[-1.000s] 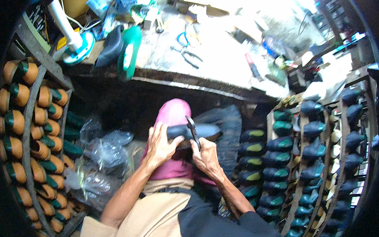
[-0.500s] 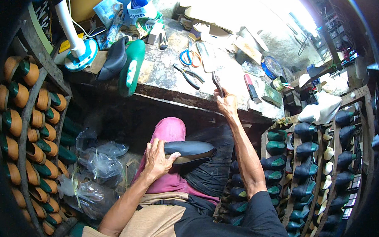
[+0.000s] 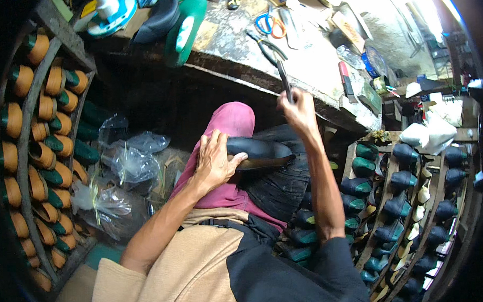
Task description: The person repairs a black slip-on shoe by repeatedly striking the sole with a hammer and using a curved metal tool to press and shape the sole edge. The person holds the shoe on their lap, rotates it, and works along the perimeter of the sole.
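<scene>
On my lap, my left hand (image 3: 216, 161) is wrapped round the heel end of a black shoe (image 3: 257, 149), its brown underside edge towards me. To the right of the shoe, my right hand (image 3: 297, 110) is closed round a slim, dark hand tool (image 3: 285, 81), raised in front of the bench edge. The tool's upper end overlaps the pliers in view, and its exact kind cannot be made out. Dark-handled pliers (image 3: 268, 47) lie on the workbench (image 3: 222, 45) beyond it, near scissors (image 3: 270, 25) with blue and orange handles.
A red-handled tool (image 3: 345, 79) lies at the bench's right. Green and black shoe forms (image 3: 187, 30) overhang its left edge. A rack of tan shoes (image 3: 32, 185) stands left, another rack of dark shoes (image 3: 397, 180) right. Clear plastic bags (image 3: 130, 165) sit beside my leg.
My view has shifted, so the bench sits higher in the picture. My right hand has drawn the tool back from the bench top towards the shoe. My left hand keeps its hold.
</scene>
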Demonstrator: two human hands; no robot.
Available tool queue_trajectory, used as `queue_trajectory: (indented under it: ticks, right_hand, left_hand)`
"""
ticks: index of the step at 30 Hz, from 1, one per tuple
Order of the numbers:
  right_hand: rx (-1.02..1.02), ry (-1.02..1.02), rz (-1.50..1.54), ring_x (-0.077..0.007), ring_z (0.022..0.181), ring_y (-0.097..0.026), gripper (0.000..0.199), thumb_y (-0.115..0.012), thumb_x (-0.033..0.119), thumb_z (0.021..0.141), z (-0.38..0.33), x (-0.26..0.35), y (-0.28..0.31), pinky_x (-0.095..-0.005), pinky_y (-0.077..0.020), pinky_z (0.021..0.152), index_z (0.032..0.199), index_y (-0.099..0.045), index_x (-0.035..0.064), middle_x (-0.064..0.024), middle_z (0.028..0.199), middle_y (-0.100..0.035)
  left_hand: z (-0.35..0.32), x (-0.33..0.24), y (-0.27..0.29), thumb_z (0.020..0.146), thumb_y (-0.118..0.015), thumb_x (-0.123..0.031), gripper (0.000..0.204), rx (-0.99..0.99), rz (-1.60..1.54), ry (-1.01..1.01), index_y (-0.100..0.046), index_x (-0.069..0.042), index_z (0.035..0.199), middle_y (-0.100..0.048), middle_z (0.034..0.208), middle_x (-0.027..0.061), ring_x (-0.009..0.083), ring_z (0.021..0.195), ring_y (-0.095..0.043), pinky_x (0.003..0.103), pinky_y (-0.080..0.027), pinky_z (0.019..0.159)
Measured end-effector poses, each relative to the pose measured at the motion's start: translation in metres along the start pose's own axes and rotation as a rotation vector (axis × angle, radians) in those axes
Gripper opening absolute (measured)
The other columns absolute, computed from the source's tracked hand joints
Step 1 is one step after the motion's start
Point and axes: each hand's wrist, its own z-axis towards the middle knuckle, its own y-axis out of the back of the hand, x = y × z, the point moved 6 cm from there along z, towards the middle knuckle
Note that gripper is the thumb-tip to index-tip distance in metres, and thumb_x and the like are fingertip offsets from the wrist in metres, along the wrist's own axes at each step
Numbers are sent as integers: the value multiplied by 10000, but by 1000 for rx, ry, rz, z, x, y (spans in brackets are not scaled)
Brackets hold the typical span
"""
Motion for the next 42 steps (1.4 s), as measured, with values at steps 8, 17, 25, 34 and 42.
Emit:
queue_trajectory:
  ticks: [8, 17, 25, 34, 42]
  right_hand:
    - [167, -278, 663, -22, 657, -552, 152, -812, 172, 1047, -147, 1, -75, -207, -392, 576, 1087, -759, 36, 7, 844, -723]
    - [150, -221, 585, -28, 702, -582, 143, -816, 151, 1043, -144, -4, -77, -215, -432, 617, 1070, -767, 20, 25, 845, -708]
    - [92, -180, 515, -94, 726, -652, 210, -788, 190, 1080, -161, 0, -80, -250, -501, 647, 1135, -754, -9, -41, 900, -755]
    - [-6, -140, 298, -403, 612, -715, 203, -567, 147, 1180, -219, 49, -85, -501, -521, 563, 1102, -602, -37, -225, 698, -688]
    - [-190, 157, 496, -244, 543, -681, 148, -572, -20, 1114, -231, 98, -42, -418, -538, 537, 1240, -615, -86, -131, 702, -666]
  left_hand:
    - [2, -7, -1, 912, -904, -441, 723, 24, 17, -15, -628, 50, 1366, -608, 1319, 271, 486, 1235, -580, 572, -464, 1097]
    - [1, -6, -3, 916, -901, -429, 689, -49, 41, -82, -641, 43, 1347, -610, 1269, 248, 460, 1158, -584, 557, -488, 1030]
    - [4, -5, 3, 900, -911, -438, 680, -83, 26, -84, -657, 33, 1319, -620, 1234, 240, 451, 1123, -589, 548, -495, 1004]
    - [6, -5, 6, 922, -882, -481, 654, -61, 69, -96, -677, 25, 1280, -629, 1209, 222, 427, 1078, -603, 521, -489, 975]
    - [7, -7, 13, 965, -868, -451, 637, -4, 50, -132, -658, 26, 1331, -630, 1259, 241, 442, 1081, -615, 528, -510, 964]
